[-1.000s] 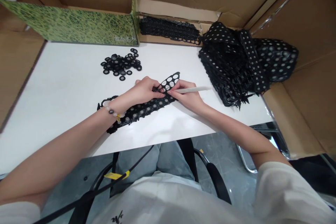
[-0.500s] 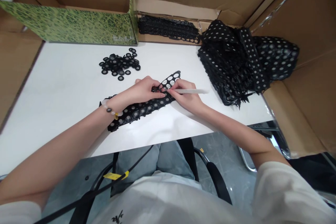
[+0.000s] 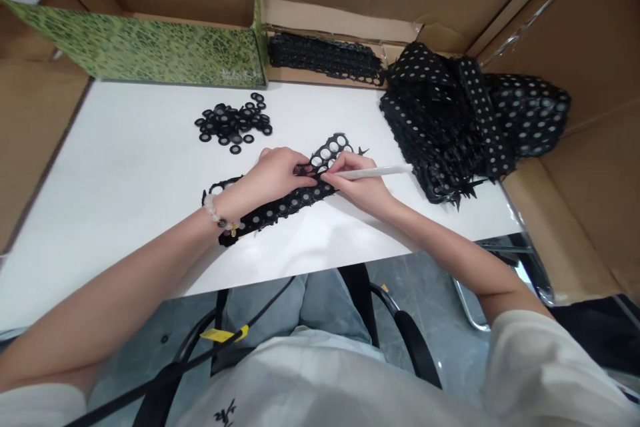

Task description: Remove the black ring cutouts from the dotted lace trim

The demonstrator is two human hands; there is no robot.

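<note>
My left hand (image 3: 280, 175), wearing a beaded bracelet, lies across a black rubber strip (image 3: 295, 200) and pinches it near its far right end. The strip has rows of grey round discs along its near edge and open round holes at its upper right end. In my right hand (image 3: 361, 181) is a thin white pen-like stick (image 3: 385, 172), its tip close to the left fingertips at the strip. The exact contact between the tip and the strip is hidden by my fingers.
A pile of loose black rings (image 3: 235, 123) lies beyond my left hand. A green-patterned box (image 3: 150, 50) and a stack of holed black strips (image 3: 325, 59) stand at the back. Dotted black strips (image 3: 445, 127) are heaped at the right, beside cardboard walls (image 3: 580, 80).
The strip has shifted and turned slightly, with more of its holed end showing. The stick's outer end has moved right and tilted up a little. The whole view has shifted slightly.
</note>
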